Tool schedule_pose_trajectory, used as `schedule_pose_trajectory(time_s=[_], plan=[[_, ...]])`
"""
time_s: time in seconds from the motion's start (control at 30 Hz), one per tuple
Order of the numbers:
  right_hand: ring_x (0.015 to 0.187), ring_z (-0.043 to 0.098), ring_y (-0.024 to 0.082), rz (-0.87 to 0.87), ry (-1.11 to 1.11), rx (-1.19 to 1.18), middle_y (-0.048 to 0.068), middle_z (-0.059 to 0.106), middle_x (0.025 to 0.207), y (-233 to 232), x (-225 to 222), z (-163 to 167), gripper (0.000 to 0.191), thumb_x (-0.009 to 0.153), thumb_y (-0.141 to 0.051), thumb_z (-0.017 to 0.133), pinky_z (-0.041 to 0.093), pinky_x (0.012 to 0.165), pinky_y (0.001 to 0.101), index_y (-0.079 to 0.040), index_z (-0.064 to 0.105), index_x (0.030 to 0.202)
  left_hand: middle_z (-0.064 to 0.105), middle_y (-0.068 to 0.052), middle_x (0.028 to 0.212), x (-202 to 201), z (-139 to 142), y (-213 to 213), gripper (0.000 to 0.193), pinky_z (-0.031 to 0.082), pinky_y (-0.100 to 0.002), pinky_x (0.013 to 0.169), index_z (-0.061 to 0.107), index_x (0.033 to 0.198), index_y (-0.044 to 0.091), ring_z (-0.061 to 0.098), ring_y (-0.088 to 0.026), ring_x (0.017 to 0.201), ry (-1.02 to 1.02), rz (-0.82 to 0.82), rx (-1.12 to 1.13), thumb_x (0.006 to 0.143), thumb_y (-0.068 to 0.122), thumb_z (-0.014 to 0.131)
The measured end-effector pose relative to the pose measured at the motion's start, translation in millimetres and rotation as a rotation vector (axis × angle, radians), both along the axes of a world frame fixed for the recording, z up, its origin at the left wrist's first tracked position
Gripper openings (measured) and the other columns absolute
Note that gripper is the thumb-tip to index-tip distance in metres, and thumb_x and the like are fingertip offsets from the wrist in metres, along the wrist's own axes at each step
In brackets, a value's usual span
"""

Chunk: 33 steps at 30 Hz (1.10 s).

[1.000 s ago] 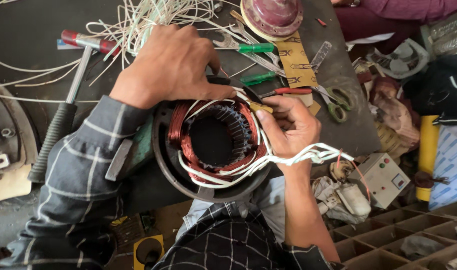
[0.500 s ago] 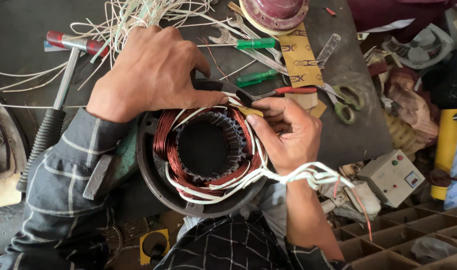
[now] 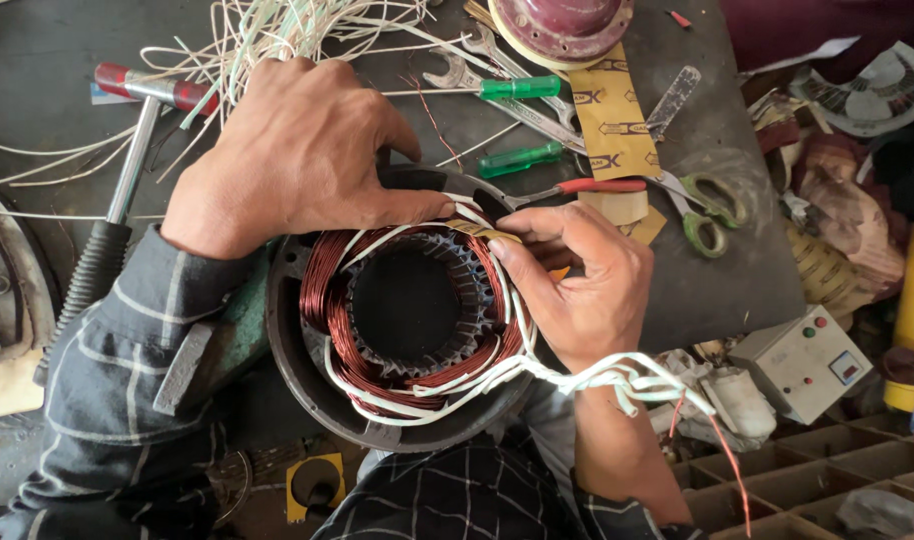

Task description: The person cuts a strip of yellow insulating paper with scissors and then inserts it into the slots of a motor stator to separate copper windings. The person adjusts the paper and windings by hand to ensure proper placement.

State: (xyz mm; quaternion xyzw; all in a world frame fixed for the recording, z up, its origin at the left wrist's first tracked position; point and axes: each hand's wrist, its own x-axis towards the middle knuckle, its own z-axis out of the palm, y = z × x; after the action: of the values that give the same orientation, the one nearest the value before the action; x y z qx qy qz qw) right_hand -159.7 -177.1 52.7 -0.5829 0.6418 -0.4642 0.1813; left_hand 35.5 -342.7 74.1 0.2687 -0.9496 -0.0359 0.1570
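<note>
Since the earlier frame, both hands have shifted little: the left hand [image 3: 302,150] stays pressed on the round metal stator housing [image 3: 307,385] on the dark counter [image 3: 47,60]. The right hand [image 3: 582,275] pinches a yellowish insulation strip [image 3: 482,231] against glossy copper windings [image 3: 327,290] laced with white sleeved leads [image 3: 617,378].

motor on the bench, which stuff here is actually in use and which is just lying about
In use: motor, copper coils, white wires, left hand, right hand.

Lying about: hammer, green screwdrivers, scissors, grey switch box.
</note>
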Motion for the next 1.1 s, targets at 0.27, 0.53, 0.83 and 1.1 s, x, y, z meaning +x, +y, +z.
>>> schedule_pose_trajectory(time_s=[0.27, 0.53, 0.83, 1.1], plan=[[0.08, 0.073, 0.009, 0.017, 0.042, -0.06, 0.006, 0.076, 0.092, 2.0, 6.0, 4.5, 0.014, 0.09, -0.002, 0.082, 0.057, 0.07, 0.0224, 0.0, 0.075, 0.102, 0.067, -0.007, 0.054, 4.9, 0.6, 5.1, 0.062, 0.052, -0.04, 0.053, 0.085, 0.089, 0.018, 0.066, -0.028, 0.051, 0.0, 0.027, 0.017, 0.074, 0.078, 0.078], [0.078, 0.067, 0.009, 0.086, 0.042, -0.078, 0.006, 0.07, 0.091, 1.5, 10.0, 8.2, 0.009, 0.093, -0.001, 0.079, 0.054, 0.069, 0.0228, 0.001, 0.075, 0.101, 0.066, -0.009, 0.052, 10.4, 3.4, 7.4, 0.059, 0.053, -0.04, 0.053, 0.085, 0.087, 0.018, 0.065, -0.03, 0.05, 0.031, 0.009, 0.006, 0.073, 0.075, 0.079], [0.068, 0.067, 0.01, 0.054, 0.179, -0.112, 0.005, 0.068, 0.084, -0.9, 25.3, 15.5, 0.008, 0.09, -0.003, 0.08, 0.052, 0.063, 0.0245, 0.002, 0.073, 0.093, 0.066, -0.01, 0.058, 20.6, 1.3, 6.9, 0.058, 0.053, -0.044, 0.061, 0.085, 0.084, 0.019, 0.067, -0.034, 0.062, 0.108, -0.017, -0.009, 0.072, 0.075, 0.079], [0.064, 0.069, 0.011, 0.083, 0.257, -0.095, 0.005, 0.066, 0.08, 1.7, 40.1, 28.5, 0.011, 0.091, -0.007, 0.079, 0.051, 0.059, 0.0263, -0.001, 0.071, 0.091, 0.067, -0.01, 0.06, 30.3, -1.1, 5.0, 0.057, 0.051, -0.048, 0.059, 0.084, 0.1, 0.02, 0.067, -0.036, 0.063, 0.091, -0.059, 0.062, 0.078, 0.072, 0.075]])
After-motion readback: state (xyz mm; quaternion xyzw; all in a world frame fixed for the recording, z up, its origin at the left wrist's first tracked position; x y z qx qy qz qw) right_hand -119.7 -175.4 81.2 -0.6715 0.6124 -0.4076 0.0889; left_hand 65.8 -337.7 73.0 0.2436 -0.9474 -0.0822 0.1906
